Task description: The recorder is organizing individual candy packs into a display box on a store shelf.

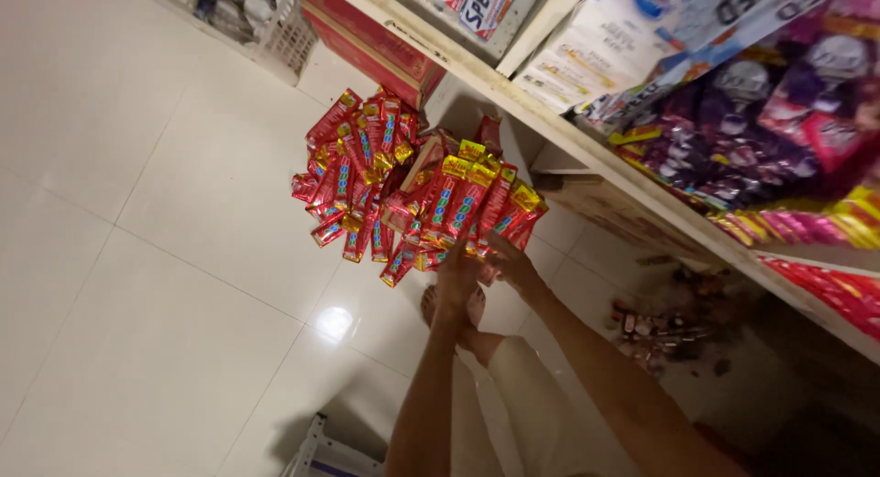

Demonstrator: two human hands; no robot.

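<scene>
A big bunch of red sachet strips with yellow tops (403, 188) hangs in the air over the white tiled floor (165, 257). My left hand (456, 277) and my right hand (507, 257) both grip the bunch at its lower right end, close together. The strips fan out up and to the left from my hands. My bare foot (451, 310) shows on the floor below the hands, and my knee is beneath my arms.
A shelf edge (568, 133) runs diagonally at the upper right, holding purple and pink packets (779, 120) and boxes. A red carton (371, 37) lies under the shelf. A white basket (275, 28) stands at the top. Small items are scattered on the floor (665, 326).
</scene>
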